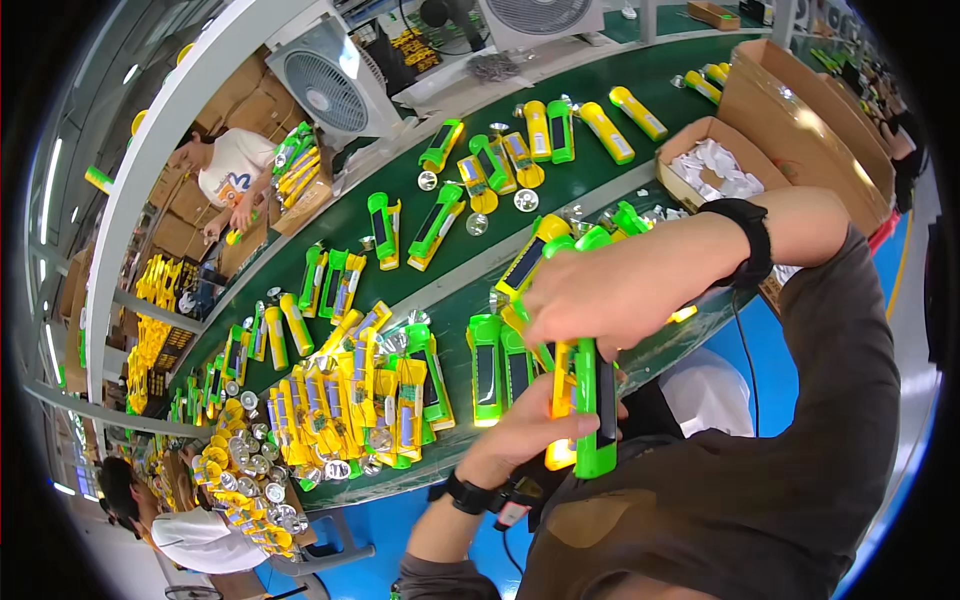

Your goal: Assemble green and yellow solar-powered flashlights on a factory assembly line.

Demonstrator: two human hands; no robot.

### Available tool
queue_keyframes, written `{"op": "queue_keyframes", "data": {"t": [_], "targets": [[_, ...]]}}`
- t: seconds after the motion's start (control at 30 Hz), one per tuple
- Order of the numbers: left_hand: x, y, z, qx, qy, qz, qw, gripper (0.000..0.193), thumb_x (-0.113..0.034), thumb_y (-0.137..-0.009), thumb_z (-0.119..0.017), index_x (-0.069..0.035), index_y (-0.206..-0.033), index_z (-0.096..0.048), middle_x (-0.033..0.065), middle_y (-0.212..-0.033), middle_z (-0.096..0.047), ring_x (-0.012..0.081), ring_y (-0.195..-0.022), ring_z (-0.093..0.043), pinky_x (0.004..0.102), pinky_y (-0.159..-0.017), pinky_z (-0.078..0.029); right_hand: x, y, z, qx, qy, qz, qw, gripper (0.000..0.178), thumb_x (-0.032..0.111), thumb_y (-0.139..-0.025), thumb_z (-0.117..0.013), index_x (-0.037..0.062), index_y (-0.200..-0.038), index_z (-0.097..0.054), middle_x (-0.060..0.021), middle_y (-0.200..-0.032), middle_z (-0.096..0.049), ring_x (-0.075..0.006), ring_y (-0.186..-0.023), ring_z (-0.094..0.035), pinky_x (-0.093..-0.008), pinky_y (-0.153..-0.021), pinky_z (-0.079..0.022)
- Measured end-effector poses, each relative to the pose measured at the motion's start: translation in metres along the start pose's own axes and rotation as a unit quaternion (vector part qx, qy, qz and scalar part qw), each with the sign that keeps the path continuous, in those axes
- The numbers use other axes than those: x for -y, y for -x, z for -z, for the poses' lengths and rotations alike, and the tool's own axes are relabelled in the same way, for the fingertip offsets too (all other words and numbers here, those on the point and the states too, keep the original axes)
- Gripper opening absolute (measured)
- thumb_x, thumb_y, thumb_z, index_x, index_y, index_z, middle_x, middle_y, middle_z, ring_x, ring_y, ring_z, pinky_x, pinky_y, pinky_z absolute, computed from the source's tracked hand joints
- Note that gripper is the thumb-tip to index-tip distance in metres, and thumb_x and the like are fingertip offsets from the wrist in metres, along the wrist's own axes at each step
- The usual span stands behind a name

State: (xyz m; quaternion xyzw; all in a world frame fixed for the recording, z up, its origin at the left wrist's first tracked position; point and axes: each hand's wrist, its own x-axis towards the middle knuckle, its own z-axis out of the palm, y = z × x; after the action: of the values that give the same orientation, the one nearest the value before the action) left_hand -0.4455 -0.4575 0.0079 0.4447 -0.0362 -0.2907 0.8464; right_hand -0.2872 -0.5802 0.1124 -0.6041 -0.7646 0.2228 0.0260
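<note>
In front of my chest is a flashlight housing [597, 430], a green half with a dark panel beside a yellow half. My left hand [530, 425] is closed around its lower part, thumb across the green shell. From above, my right hand [595, 295] has its fingers curled down on the upper end, which it partly hides. Close to my hands on the bench lie more green housings with dark panels [487, 370]. A yellow-and-green one [530, 262] lies just beyond my right hand.
Left of my hands is a heap of yellow flashlight halves [330, 400] with silver reflectors [262, 465]. A green conveyor [385, 290] carries several flashlights past the bench. A carton of white pieces [715, 170] stands right. Co-workers [240, 170] sit across the line and at lower left.
</note>
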Motion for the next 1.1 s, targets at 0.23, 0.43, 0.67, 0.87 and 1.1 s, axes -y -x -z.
{"op": "queue_keyframes", "data": {"t": [0.23, 0.43, 0.67, 0.87, 1.1], "targets": [[0.055, -0.017, -0.006, -0.301, 0.124, -0.316, 0.891, 0.047, -0.018, -0.087, -0.054, -0.003, -0.129, -0.038, 0.0127, -0.113, -0.054, 0.0251, -0.105, -0.055, 0.0415, -0.092, -0.045, 0.032, 0.004, -0.080, -0.410, -0.177, -0.204, 0.871, 0.073, 0.024, -0.073, -0.075, 0.0055, -0.133, -0.038, -0.0196, -0.122, -0.043, -0.0355, -0.114, -0.044, -0.0384, -0.094, -0.039], [0.069, -0.038, 0.010, -0.287, 0.134, -0.360, 0.877, 0.044, -0.028, -0.098, -0.042, -0.005, -0.135, -0.034, 0.0116, -0.133, -0.044, 0.0237, -0.124, -0.042, 0.0409, -0.104, -0.032, 0.040, -0.018, -0.145, -0.453, -0.174, -0.245, 0.839, 0.053, 0.019, -0.074, -0.070, -0.0012, -0.119, -0.053, -0.0155, -0.122, -0.050, -0.0310, -0.104, -0.054, -0.0373, -0.084, -0.047], [0.064, -0.045, 0.018, -0.315, 0.164, -0.385, 0.852, 0.056, -0.044, -0.099, -0.027, -0.005, -0.140, -0.026, 0.0132, -0.140, -0.037, 0.0261, -0.129, -0.037, 0.0434, -0.107, -0.030, 0.031, -0.008, -0.146, -0.483, -0.168, -0.235, 0.827, 0.037, 0.006, -0.075, -0.067, 0.0012, -0.111, -0.061, -0.0136, -0.116, -0.060, -0.0307, -0.099, -0.058, -0.0357, -0.082, -0.047], [0.062, -0.050, 0.019, -0.289, 0.158, -0.395, 0.858, 0.064, -0.050, -0.096, -0.028, -0.006, -0.142, -0.022, 0.0180, -0.141, -0.034, 0.0302, -0.131, -0.035, 0.0444, -0.109, -0.027, 0.016, -0.007, -0.170, -0.486, -0.325, -0.209, 0.784, 0.038, 0.002, -0.078, -0.065, -0.0008, -0.116, -0.059, -0.0138, -0.120, -0.059, -0.0244, -0.109, -0.057, -0.0328, -0.091, -0.046], [0.061, -0.052, 0.012, -0.306, 0.126, -0.415, 0.847, 0.064, -0.049, -0.097, -0.028, -0.006, -0.143, -0.018, 0.0195, -0.141, -0.034, 0.0322, -0.131, -0.034, 0.0457, -0.108, -0.028, 0.016, -0.006, -0.183, -0.518, -0.513, -0.145, 0.669, 0.035, -0.002, -0.083, -0.060, -0.0071, -0.118, -0.056, -0.0172, -0.123, -0.056, -0.0213, -0.115, -0.052, -0.0338, -0.097, -0.043]]}}
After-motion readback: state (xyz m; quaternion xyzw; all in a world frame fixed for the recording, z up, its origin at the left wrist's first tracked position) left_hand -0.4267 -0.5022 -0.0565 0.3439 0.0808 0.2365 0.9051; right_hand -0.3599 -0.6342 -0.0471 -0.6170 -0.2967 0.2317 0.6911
